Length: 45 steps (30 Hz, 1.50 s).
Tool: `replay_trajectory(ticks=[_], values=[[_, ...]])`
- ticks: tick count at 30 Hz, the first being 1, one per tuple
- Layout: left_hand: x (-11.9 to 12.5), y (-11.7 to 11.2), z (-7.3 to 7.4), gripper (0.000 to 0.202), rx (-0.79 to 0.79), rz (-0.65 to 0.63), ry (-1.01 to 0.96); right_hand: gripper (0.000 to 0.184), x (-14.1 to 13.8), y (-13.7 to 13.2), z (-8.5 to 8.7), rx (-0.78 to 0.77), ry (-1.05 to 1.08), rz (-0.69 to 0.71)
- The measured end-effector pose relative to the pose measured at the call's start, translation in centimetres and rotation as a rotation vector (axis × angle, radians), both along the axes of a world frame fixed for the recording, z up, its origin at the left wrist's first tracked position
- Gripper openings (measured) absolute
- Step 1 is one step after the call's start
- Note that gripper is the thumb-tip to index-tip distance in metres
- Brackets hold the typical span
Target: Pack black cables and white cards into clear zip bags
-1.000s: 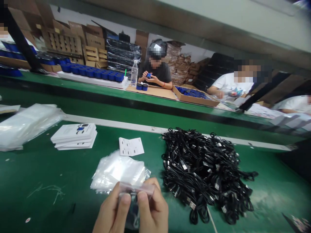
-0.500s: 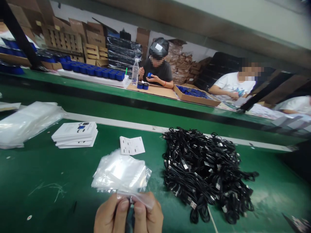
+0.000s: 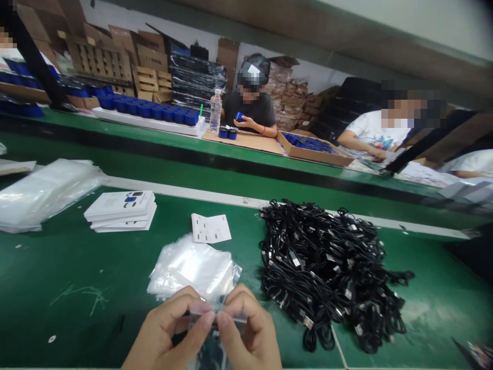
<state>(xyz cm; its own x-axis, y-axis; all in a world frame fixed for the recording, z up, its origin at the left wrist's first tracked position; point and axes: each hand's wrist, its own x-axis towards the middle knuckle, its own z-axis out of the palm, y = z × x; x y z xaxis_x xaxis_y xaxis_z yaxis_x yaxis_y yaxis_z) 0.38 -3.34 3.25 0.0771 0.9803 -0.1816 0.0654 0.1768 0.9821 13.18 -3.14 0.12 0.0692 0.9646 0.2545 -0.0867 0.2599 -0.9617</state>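
At the bottom middle, my left hand (image 3: 169,334) and my right hand (image 3: 250,334) pinch the top edge of a small clear plastic bag (image 3: 215,313) with something dark inside it. Both hands are closed on the bag, thumbs and forefingers meeting at its strip. Just beyond them lies a loose stack of empty clear bags (image 3: 192,267) on the green table (image 3: 57,277). A big heap of coiled black cables (image 3: 327,267) sits to the right of my hands. A white card with oval holes (image 3: 211,228) lies behind the bags.
A stack of white printed cards (image 3: 121,210) and a pile of larger clear bags (image 3: 42,192) lie at the left. Across the green belt (image 3: 162,172), other people sit working with blue round parts (image 3: 154,110), a water bottle (image 3: 215,110) and cardboard trays (image 3: 311,151).
My hands rose a little and spread slightly apart along the bag's top edge. The view shifted a bit; the table's things have not moved.
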Motion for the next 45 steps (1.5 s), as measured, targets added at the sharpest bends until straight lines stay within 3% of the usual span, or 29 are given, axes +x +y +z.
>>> replay_trajectory(ticks=[5, 10, 15, 21, 27, 33, 40, 45], values=[[-0.7, 0.1, -0.3, 0.027, -0.016, -0.132, 0.064, 0.031, 0.2, -0.1, -0.1, 0.038, -0.065, -0.02], [-0.8, -0.1, -0.2, 0.03, -0.042, 0.009, -0.006, 0.032, 0.9, 0.1, 0.1, -0.038, -0.084, 0.029], [-1.0, -0.2, 0.0, 0.027, 0.039, 0.066, 0.101, 0.021, 1.3, 0.1, 0.5, -0.055, -0.17, 0.018], [-1.6, -0.4, -0.4, 0.017, 0.238, -0.036, 0.264, 0.014, 1.1, 0.0, 0.9, 0.015, -0.266, 0.012], [-1.9, -0.2, -0.6, 0.016, 0.233, -0.138, 0.286, 0.01, 1.1, -0.1, 0.9, 0.036, -0.302, 0.048], [-1.7, -0.5, -0.7, 0.017, 0.159, 0.064, 0.198, 0.009, 2.5, 0.0, 1.0, 0.002, -0.407, 0.14], [-2.2, -0.2, -1.3, 0.017, 0.179, -0.126, 0.222, 0.012, 1.6, -0.2, 0.1, 0.113, -0.373, 0.059], [-2.8, -0.3, -1.5, 0.018, 0.21, -0.202, 0.27, 0.011, 1.5, -0.4, -0.2, 0.171, -0.373, 0.093]])
